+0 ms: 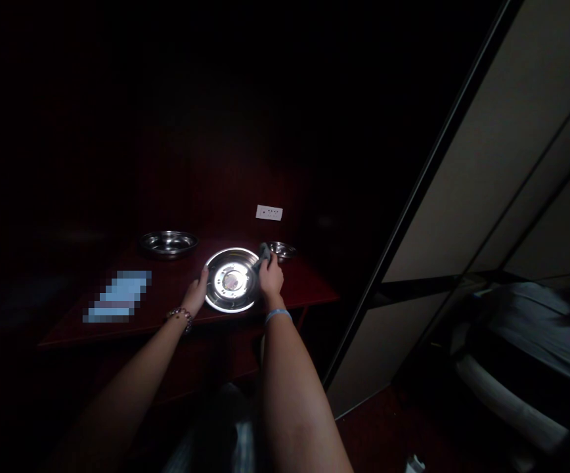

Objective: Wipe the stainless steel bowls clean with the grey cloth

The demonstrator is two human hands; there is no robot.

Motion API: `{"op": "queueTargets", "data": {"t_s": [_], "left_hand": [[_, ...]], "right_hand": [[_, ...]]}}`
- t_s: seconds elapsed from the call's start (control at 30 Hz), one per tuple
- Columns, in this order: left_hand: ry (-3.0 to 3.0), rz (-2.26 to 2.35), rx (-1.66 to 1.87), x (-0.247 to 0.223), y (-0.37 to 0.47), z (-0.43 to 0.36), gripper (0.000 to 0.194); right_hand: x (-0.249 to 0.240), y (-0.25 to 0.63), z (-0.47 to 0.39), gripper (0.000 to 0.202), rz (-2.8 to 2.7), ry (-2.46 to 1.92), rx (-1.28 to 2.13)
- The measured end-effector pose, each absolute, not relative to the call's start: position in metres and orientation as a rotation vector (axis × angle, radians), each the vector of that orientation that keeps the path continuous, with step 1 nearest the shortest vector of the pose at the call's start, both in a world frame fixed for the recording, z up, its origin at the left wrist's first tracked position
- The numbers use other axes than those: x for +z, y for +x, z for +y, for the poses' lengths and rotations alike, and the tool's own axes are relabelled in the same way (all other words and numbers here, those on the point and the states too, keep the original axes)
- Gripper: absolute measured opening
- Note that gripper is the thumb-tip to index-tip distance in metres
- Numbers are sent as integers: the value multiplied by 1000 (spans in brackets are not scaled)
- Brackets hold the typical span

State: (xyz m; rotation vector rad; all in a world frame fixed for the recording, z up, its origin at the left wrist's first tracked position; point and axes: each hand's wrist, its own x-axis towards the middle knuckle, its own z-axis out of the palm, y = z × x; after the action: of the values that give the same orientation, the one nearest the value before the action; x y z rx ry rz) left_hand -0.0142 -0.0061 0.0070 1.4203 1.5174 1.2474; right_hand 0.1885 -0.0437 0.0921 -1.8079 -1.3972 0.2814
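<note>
The right hand is closed around a small grey cloth, pressing it on the far rim of a round shiny metal plate; the left hand lies open, it seems, against the plate's near-left edge; the plate sits on a dark red wooden table; a wide metal bowl and a small metal bowl stand behind it.

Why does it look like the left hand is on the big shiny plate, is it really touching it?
Touching. The head view shows the left hand resting against the left rim of the big shiny plate.
</note>
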Motion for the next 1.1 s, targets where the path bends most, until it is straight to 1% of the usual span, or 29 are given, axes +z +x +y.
{"op": "queueTargets", "data": {"t_s": [0.1, 0.23, 0.37, 0.5, 0.7, 1.1], "left_hand": [[1358, 1493, 1247, 4, -14, -4, 86], [1378, 1452, 1241, 3, -15, -5, 86], [1393, 1438, 1234, 7, -13, -10, 89], [1374, 1447, 1241, 13, -12, -15, 90], [1386, 1451, 1205, 18, -12, -19, 83], [1370, 1420, 1223, 12, -12, -14, 82]], "right_hand": [[86, 189, -44, 45, -1592, -1815, 397], [80, 193, -46, 45, -1667, -1925, 438], [79, 196, -47, 47, -1690, -1947, 409], [79, 196, -46, 43, -1682, -1951, 399], [81, 195, -47, 41, -1705, -1957, 329], [82, 196, -48, 46, -1722, -1939, 317]]}}
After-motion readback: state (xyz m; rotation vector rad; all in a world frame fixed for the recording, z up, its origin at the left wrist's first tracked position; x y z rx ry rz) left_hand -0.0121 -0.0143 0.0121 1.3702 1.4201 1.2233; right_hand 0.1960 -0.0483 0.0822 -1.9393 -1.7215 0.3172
